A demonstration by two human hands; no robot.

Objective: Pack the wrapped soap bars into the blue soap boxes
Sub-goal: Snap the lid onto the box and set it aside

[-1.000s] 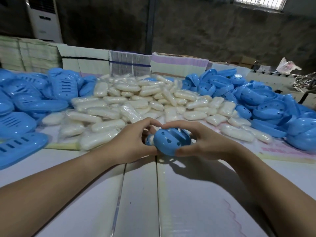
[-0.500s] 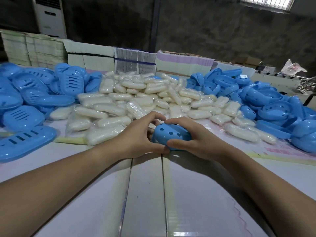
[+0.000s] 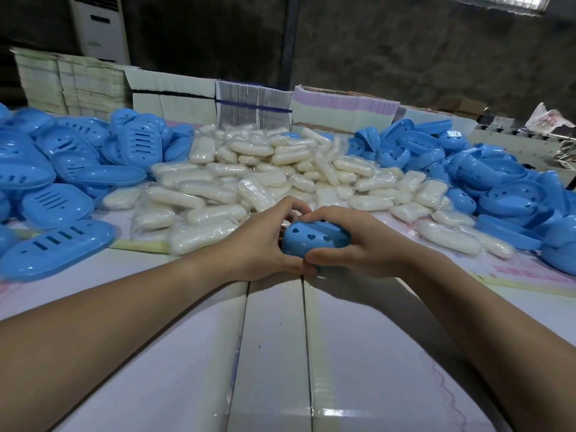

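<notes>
Item: soap box (image 3: 314,241), blue, closed, heart-shaped holes showing on its upper shell. It is sitting at the middle of the table (image 3: 274,353), just in front of the soap heap, gripped from both sides.

Left hand (image 3: 258,241): fingers are curling over the box's far left edge, thumb pressing its near edge; clamped on the box.

Right hand (image 3: 358,241): fingers are wrapping the far right side, thumb lying along the near edge and touching the left thumb; likewise clamped on the box.

Soap bars (image 3: 265,173): white, each in clear wrap, lying in a loose heap across the middle of the table behind the hands.

Lids (image 3: 56,194): blue, slotted, piled at the left of the heap.

Bases (image 3: 505,188): blue, heart-pierced, piled at the right.

Flat cartons (image 3: 174,98): stacked in bundles along the far edge of the table.

Whether a bar is lying inside the held box cannot be told.
</notes>
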